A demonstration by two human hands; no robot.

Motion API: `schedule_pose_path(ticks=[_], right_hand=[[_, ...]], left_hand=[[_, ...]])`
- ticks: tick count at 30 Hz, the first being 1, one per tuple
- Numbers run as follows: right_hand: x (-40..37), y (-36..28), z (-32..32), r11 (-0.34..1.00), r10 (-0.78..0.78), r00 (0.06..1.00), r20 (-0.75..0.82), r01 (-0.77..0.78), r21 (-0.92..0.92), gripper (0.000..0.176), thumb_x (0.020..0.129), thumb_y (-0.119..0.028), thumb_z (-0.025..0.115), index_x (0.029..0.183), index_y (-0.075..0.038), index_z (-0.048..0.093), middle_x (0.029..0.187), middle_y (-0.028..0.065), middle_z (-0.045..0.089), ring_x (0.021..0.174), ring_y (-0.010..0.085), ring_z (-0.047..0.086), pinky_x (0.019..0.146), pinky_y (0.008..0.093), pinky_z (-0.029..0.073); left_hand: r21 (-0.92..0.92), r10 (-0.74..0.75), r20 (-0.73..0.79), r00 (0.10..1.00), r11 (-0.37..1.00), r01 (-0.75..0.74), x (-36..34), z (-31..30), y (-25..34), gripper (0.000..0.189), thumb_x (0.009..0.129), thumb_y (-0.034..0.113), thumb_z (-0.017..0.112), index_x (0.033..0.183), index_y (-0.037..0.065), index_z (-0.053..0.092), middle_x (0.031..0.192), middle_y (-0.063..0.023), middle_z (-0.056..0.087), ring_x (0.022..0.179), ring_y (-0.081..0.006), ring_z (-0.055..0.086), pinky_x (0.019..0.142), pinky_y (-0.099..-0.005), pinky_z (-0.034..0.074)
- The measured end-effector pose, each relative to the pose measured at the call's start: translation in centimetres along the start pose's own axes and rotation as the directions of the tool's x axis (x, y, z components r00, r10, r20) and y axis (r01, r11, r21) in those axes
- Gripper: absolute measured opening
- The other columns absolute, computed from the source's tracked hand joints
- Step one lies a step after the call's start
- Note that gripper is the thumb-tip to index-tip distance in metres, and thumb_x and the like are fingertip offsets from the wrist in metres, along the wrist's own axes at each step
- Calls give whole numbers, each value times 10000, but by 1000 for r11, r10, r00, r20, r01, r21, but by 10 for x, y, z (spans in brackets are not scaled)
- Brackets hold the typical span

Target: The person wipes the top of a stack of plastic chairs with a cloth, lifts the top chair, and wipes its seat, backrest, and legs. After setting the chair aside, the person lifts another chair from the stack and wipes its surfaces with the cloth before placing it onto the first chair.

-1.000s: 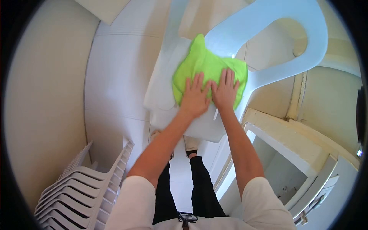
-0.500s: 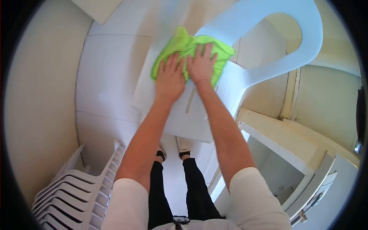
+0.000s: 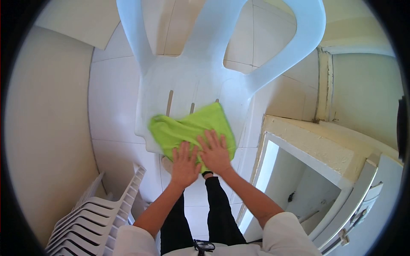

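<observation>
A bright green cloth (image 3: 192, 123) lies spread over the front part of the seat of a white plastic chair (image 3: 200, 81). My left hand (image 3: 185, 164) rests flat on the cloth's lower edge, its fingers apart. Beside it, my right hand (image 3: 214, 152) presses on the cloth too, fingers spread and pointing away from me. Neither hand grasps the cloth. Slots in the seat show above the cloth, and the chair's back and armrests rise at the top of the view.
Stacked white plastic chairs (image 3: 96, 219) stand at the lower left beside a wall (image 3: 47, 115). On the right is a worn low cabinet (image 3: 311, 145) with an opening and an open door (image 3: 376, 205). Tiled floor (image 3: 113, 100) surrounds the chair.
Both hands and the cloth have come toward me, from the back of the seat to its front edge. The cloth is spread wider, and more of the chair's back shows.
</observation>
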State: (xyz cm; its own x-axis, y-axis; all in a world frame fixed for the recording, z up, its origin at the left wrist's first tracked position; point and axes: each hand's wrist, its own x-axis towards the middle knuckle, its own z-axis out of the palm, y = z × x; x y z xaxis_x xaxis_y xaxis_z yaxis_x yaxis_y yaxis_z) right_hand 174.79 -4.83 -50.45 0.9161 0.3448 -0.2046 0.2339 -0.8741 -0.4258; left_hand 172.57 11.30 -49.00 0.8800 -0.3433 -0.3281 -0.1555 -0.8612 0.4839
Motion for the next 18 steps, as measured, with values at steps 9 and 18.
schedule_pose_path(ticks=[9,18], right_hand=[[142,99,-61,936,-7,951,-308,-102,-336,508,893,-238,502,1356,-45,424,1405,184,383,1336,366,303,1090,529,233],[136,53,-17,978,51,945,-323,-113,-175,515,854,-136,509,1358,-65,430,1403,186,393,1342,355,323,1091,525,241]], left_hand=[[121,296,-316,901,955,-271,204,-17,10,497,884,258,500,1338,61,461,1423,-196,355,1342,-350,293,1097,-570,193],[44,117,-314,942,993,-109,169,-13,-18,496,893,181,486,1356,17,418,1483,-185,285,1380,-339,246,1122,-509,189]])
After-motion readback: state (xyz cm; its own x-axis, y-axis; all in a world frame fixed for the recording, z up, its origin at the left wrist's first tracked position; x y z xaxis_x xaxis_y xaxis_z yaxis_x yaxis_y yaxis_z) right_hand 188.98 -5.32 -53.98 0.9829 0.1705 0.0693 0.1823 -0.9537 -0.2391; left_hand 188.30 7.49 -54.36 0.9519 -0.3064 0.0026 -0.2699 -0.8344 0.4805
